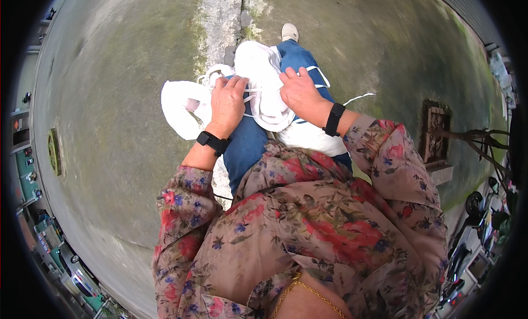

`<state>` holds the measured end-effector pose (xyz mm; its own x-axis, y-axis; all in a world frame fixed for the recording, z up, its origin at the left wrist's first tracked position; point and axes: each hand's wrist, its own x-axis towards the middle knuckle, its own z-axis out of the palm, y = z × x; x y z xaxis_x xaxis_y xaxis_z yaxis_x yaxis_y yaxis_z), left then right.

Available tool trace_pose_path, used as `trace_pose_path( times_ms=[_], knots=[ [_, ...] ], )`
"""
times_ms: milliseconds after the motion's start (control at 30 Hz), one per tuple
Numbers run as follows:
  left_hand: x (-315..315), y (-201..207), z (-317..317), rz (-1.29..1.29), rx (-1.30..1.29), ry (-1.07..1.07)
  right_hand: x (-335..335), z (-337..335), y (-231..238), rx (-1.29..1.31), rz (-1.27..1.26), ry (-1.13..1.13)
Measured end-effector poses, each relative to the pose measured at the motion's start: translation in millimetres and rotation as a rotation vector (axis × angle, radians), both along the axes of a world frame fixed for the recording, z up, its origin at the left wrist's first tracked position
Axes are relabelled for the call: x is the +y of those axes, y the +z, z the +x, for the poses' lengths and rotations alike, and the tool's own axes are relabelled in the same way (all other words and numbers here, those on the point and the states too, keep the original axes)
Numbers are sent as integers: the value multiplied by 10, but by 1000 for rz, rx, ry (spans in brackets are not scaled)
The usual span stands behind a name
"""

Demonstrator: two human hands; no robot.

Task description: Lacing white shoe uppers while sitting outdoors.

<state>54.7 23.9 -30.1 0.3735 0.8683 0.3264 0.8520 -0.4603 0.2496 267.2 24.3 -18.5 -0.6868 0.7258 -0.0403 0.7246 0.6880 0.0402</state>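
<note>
The white cloth is judged light, limp and best gripped by its edges, the left hand and right hand being half-curled, their hold unclear.

Cloth across legs, shoe ahead, tree at right, car far left

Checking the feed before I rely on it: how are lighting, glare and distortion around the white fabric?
Head view: soft, diffuse light, no hard shadows near the hands; head view: the white fabric looks very bright, so its finer folds are hard to read; head view: toward the rim, the ground bends in an arc into black corners.
</note>
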Motion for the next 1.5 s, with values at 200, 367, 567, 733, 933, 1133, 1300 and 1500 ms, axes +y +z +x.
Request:
trace_pose_path(
  times_ms=[200, 367, 567, 733, 933, 1133, 1300, 1500],
  knots=[
    [139, 46, -52, -151, 100, -112, 135, -79, 463, 684, -118, -227],
    [81, 118, -47, -215, -40, -57, 158, 283, 1320, 1677, -169, -277],
    [3, 30, -29, -327, -104, 22, 130, -63, 662, 765, -1139, -539],
    [-56, -83, -91, -348, -119, 46, -84, -373, 9, 838, -1243, -731],
    [-86, -109, -9, -319, -115, 40, -64, -576, -259, 897, -1107, -704],
    [-94, -15, -49, -141, -53, 171, -17, -506, 55, 626, -1058, -675],
    [-112, -8, -17, -277, -187, 275, 25, 262, 1606, 1565, -1521, -438],
    [27, -9, 88, -419, -286, 110, -124, 437, 2322, 1809, -1296, -189]
  ],
)
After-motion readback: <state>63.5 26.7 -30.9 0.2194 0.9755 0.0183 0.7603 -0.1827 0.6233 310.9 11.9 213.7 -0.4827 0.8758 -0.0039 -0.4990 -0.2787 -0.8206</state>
